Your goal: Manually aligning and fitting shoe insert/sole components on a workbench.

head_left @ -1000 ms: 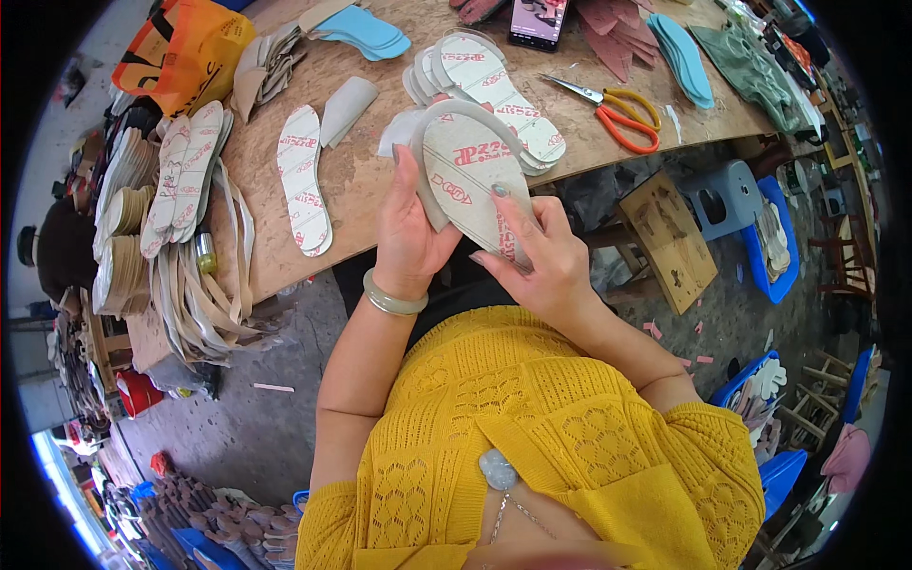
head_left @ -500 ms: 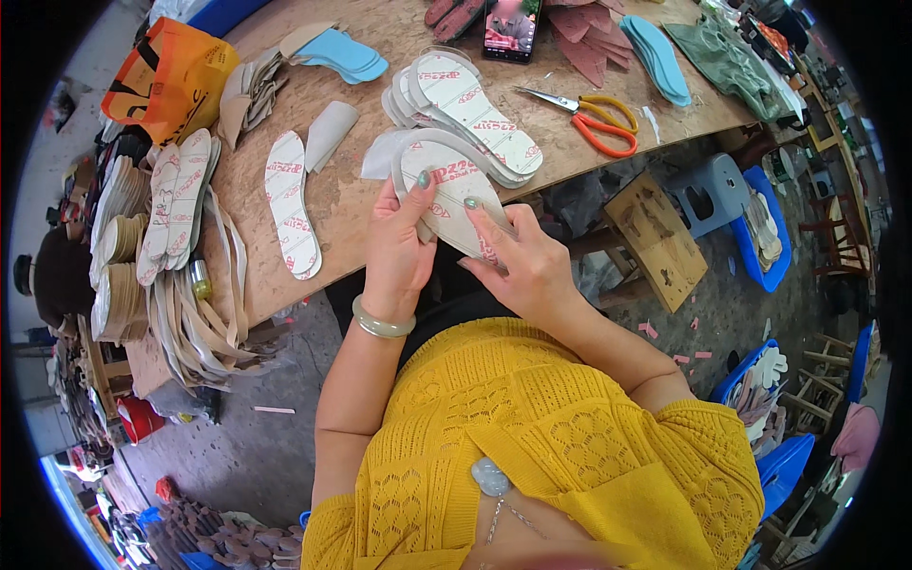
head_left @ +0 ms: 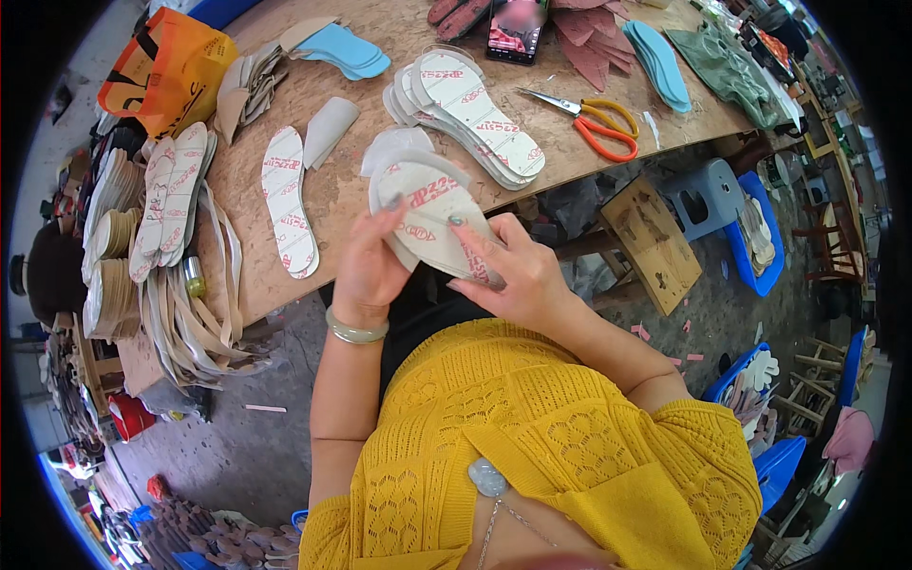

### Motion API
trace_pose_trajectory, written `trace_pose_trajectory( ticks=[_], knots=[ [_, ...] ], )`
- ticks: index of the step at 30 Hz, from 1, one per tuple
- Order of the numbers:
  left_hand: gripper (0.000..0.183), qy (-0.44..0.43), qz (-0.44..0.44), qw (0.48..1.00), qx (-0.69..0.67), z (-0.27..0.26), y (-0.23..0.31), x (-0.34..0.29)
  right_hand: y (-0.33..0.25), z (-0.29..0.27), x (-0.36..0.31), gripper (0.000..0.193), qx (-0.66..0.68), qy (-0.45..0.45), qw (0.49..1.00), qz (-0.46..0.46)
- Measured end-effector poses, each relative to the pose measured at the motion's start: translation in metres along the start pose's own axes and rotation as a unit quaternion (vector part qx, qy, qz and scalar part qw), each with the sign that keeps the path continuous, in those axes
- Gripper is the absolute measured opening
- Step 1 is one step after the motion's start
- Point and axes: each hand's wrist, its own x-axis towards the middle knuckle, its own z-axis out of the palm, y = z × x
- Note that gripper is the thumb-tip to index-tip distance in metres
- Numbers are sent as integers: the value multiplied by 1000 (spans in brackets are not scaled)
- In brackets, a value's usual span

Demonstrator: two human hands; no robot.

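Both my hands hold a white insole (head_left: pixel 432 214) with red print, just off the table's near edge. A pale strip curves along its rounded far end. My left hand (head_left: pixel 370 261), with a jade-coloured bangle at the wrist, grips its left side, thumb on top; that thumb is slightly blurred. My right hand (head_left: pixel 518 266) pinches the lower right side, thumb beneath and a finger on the printed face. Beyond them lies a stack of similar insoles (head_left: pixel 470 114). A translucent white piece (head_left: pixel 394 142) rests on the table behind the held insole.
On the wooden table (head_left: pixel 361 214) lie a single insole (head_left: pixel 289 204), orange-and-yellow-handled scissors (head_left: pixel 603 128), blue insoles (head_left: pixel 342 52) and a phone (head_left: pixel 515 33). Bundled insoles (head_left: pixel 171 199) and hanging strips (head_left: pixel 204 323) crowd the left edge. A wooden stool (head_left: pixel 651 247) stands at the right.
The held insole has moved a little left and toward me, and it has turned somewhat. My left hand shifted left with it, uncovering more of the translucent piece.
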Motion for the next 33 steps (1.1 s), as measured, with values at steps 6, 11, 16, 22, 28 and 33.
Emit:
trace_pose_trajectory(
  ticks=[6,11,16,22,28,33],
  knots=[
    [49,44,44,998,-2,-6,9,-6,-5,3,1,61,4,-53,999,5],
    [45,111,117,987,-4,-22,16,-10,-1,-2,11,60,19,-56,996,-68],
    [41,174,262,940,131,-24,38,-16,13,-11,19,52,-19,-30,986,-164],
    [41,64,496,791,352,48,40,-59,38,-16,72,45,-89,97,991,-26],
    [6,-127,407,874,235,126,49,-80,89,-1,91,44,-197,68,978,8],
    [29,87,425,859,272,162,31,-103,47,27,112,41,-162,106,975,-110]
  ],
)
